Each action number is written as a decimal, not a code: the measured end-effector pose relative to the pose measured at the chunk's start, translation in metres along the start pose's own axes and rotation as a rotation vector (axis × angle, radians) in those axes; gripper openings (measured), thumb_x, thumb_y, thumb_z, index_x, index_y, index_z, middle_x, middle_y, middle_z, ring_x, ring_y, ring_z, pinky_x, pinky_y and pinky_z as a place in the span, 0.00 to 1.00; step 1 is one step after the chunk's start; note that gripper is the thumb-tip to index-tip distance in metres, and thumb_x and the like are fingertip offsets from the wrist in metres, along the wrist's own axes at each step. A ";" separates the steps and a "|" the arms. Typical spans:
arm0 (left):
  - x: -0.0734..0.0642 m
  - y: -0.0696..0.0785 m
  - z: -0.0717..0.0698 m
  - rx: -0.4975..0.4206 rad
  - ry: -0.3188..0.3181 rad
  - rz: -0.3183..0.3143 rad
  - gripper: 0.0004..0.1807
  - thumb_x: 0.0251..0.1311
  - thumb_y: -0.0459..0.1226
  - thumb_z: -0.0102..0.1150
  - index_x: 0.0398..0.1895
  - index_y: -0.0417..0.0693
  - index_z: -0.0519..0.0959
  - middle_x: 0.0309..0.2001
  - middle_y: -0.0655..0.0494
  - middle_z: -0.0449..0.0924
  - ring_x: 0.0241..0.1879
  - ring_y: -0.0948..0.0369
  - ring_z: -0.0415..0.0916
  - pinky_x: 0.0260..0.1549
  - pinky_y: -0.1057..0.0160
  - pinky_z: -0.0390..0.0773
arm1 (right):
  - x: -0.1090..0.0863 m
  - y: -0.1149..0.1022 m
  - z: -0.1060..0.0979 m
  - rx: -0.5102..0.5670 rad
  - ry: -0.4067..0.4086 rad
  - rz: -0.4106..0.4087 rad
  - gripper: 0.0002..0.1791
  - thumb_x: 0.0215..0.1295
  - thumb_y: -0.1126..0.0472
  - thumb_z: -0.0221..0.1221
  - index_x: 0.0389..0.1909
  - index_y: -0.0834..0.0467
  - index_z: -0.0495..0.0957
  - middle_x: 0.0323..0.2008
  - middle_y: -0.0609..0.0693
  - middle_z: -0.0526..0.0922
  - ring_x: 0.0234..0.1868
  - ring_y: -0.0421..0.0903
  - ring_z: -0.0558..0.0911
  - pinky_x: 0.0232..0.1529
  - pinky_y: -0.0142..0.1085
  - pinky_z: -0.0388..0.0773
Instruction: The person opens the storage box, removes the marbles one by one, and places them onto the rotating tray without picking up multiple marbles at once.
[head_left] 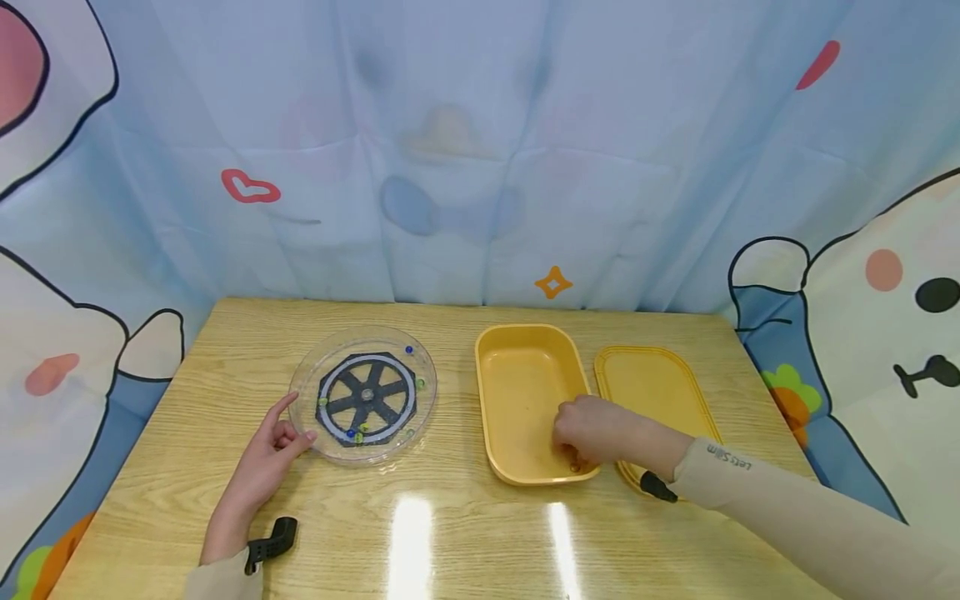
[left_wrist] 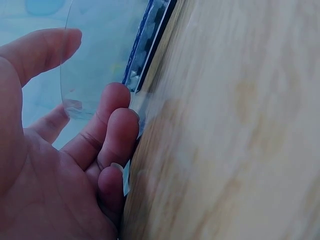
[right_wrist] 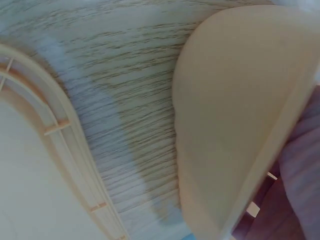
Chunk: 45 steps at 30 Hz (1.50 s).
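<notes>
A round clear dish (head_left: 408,333) with a dark spoked wheel shape (head_left: 367,395) in its middle stands on the left. Several small glass marbles lie in it, among them a blue marble (head_left: 409,349) and a green marble (head_left: 421,383). My left hand (head_left: 262,458) touches the dish's near left side with thumb and index finger spread along the wall; its other fingers bend loosely. My right hand (head_left: 588,429) reaches down into a yellow rectangular tub (head_left: 517,375). Bent fingers point at the tub floor beside a small amber-coloured spot (head_left: 575,467). I cannot tell whether they hold anything.
A yellow lid (head_left: 648,379) lies right of the tub, partly under my right forearm, with its ribbed rim (right_wrist: 55,115) up. Behind the wooden table (head_left: 457,517) hangs a blue printed curtain (head_left: 465,150).
</notes>
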<state>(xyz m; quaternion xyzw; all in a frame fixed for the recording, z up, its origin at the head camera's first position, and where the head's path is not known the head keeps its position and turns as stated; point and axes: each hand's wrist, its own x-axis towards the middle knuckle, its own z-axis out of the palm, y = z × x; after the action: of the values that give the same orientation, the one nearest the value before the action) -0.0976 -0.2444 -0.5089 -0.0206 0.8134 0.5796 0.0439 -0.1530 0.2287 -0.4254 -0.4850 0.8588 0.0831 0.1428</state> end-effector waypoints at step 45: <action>0.001 0.001 0.001 0.061 0.013 0.009 0.38 0.70 0.37 0.59 0.78 0.46 0.53 0.31 0.53 0.71 0.29 0.62 0.64 0.34 0.65 0.65 | 0.082 -0.024 -0.057 0.622 0.391 -0.123 0.06 0.61 0.59 0.70 0.38 0.54 0.88 0.36 0.38 0.85 0.38 0.39 0.81 0.42 0.39 0.79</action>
<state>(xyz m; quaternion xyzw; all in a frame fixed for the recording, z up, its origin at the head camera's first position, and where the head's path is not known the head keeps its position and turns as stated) -0.0983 -0.2432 -0.5087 -0.0194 0.8312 0.5545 0.0366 -0.1815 0.1340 -0.3981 -0.4759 0.8232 -0.2848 0.1212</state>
